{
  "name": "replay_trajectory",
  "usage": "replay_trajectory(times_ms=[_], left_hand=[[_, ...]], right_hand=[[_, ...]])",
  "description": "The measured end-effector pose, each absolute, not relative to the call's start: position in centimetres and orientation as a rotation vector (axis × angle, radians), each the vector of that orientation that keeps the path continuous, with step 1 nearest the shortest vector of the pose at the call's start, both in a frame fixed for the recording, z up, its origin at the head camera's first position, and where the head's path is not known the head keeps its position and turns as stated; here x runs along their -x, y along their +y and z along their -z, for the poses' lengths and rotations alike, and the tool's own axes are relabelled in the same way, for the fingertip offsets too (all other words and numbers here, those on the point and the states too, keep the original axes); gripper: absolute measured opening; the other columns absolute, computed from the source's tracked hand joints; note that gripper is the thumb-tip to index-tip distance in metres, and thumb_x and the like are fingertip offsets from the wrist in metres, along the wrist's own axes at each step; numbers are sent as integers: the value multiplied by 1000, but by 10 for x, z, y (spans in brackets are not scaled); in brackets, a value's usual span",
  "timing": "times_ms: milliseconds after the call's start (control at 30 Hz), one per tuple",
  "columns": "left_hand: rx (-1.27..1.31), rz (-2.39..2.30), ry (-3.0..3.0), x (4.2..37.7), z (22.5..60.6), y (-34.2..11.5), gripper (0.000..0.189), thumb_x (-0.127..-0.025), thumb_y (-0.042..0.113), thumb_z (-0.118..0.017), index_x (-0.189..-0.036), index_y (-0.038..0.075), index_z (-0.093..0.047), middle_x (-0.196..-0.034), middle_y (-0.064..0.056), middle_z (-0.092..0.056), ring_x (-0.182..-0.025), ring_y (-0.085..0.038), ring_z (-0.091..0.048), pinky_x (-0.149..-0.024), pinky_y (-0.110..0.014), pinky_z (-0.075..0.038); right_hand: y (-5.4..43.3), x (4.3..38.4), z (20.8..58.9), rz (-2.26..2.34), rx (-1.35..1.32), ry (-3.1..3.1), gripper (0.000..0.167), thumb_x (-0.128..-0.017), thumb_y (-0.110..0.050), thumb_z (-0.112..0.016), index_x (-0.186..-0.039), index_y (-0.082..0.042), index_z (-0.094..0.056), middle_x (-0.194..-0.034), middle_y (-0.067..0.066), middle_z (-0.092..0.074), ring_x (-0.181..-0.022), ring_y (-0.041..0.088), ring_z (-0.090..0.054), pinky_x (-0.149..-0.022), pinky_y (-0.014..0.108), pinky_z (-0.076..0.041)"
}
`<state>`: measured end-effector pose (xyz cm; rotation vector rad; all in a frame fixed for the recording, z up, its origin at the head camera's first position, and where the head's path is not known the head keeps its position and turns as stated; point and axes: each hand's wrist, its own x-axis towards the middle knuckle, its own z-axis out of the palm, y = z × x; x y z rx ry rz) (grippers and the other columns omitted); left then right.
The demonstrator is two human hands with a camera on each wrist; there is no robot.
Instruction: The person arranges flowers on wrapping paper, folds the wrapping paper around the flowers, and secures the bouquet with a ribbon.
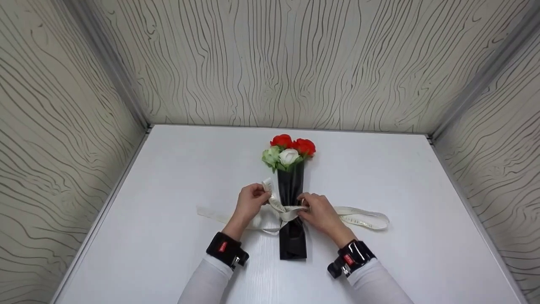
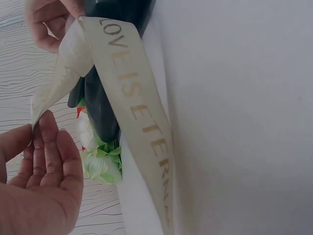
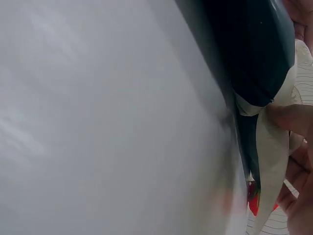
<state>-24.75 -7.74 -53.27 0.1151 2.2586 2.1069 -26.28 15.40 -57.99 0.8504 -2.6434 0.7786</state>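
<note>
A small bouquet in black wrapping lies flat, its blooms at the far end: red flowers, a white flower and a pale green one. Around the wrapping's middle goes a cream ribbon, crossed at the front. My left hand pinches one part of it, raised left of the wrapping. Gold lettering shows on the ribbon in the left wrist view. At the wrapping's right side, my right hand pinches the ribbon by the crossing; its fingertips are partly hidden.
On the white table, one ribbon tail stretches left and a ribbon loop lies to the right. Wood-grain patterned panels enclose the back and both sides. A black camera band is on each wrist.
</note>
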Motion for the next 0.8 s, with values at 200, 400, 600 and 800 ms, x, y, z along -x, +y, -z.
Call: replay_trajectory(times_ms=[200,400,600,800], left_hand=[[-184,-2092,2220,247,533,-78,16,-82,-1,-58,-91,-14,-55,-82,-24,-61,-75,-36,-61,-65,-36,-50],[-247,-2079,2138,245,534,-78,13,-82,0,-58,-87,-12,-55,-80,-20,-61,-74,-34,-61,-69,-44,-48],[-335,-2076,2052,242,537,-76,11,-81,-2,-58,-86,-11,-55,-78,-16,-61,-70,-25,-61,-69,-44,-48],[-461,-2004,2010,238,537,-76,13,-81,1,-60,-85,-11,-57,-78,-19,-62,-70,-27,-61,-70,-51,-46]], right_hand=[[152,266,582,-649,-872,-2497,14,-64,-9,-71,-76,-15,-65,-69,-7,-58,-65,11,-51,-60,31,-38],[147,267,587,-578,-806,-2438,12,-64,-10,-67,-72,-14,-59,-67,-4,-53,-63,16,-49,-57,33,-35],[141,271,590,-506,-806,-2369,20,-61,-12,-69,-71,-12,-51,-67,-2,-48,-62,19,-46,-57,35,-34],[136,275,590,-463,-769,-2362,22,-67,-13,-66,-63,-12,-45,-63,0,-43,-60,22,-44,-56,37,-34]])
